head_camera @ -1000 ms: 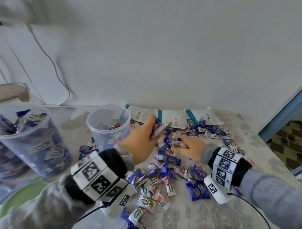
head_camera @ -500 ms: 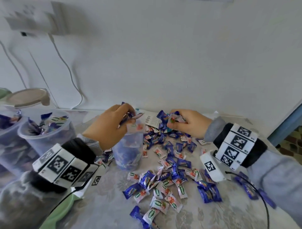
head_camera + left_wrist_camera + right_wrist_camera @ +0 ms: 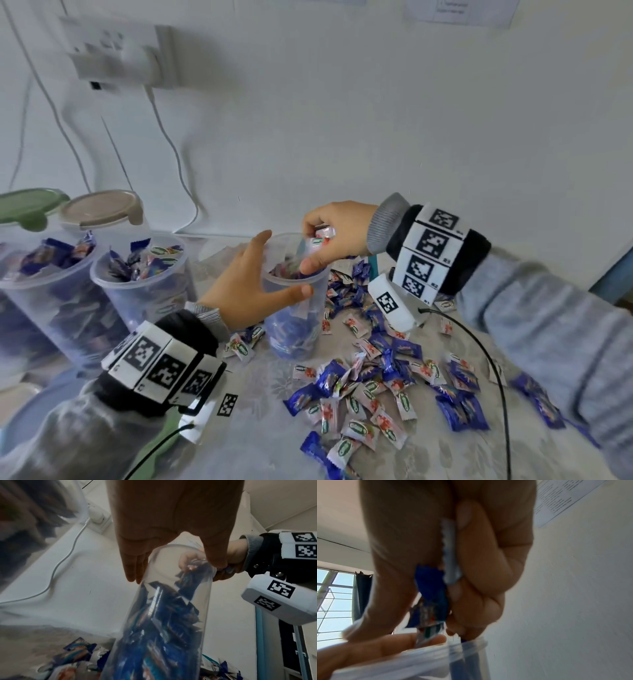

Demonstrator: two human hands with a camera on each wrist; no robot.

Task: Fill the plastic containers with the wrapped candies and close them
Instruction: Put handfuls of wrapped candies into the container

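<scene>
While the left hand point(image 3: 255, 291) cups the upright plastic container point(image 3: 294, 308), the right hand point(image 3: 334, 236) hangs directly over its open mouth.

Right-hand fingers point(image 3: 479, 588) are curled, pinching several wrapped candies point(image 3: 317, 241) just above the rim; the drop is straight down the container's vertical axis. Left thumb and fingers wrap the wall from the near-left side. Loose candies point(image 3: 363, 404) lie on the table point(image 3: 239, 445), nearer the right hand.

a plain white wall point(image 3: 342, 120) fills the background, with a white socket block point(image 3: 120, 54) high on the left and white cables point(image 3: 171, 144) trailing down — a printed sheet point(image 3: 570, 497) is stuck higher up. the table point(image 3: 257, 387) wears a pale floral cloth. a barred window point(image 3: 332, 601) lets in daylight beside a dark curtain point(image 3: 362, 595).
</scene>
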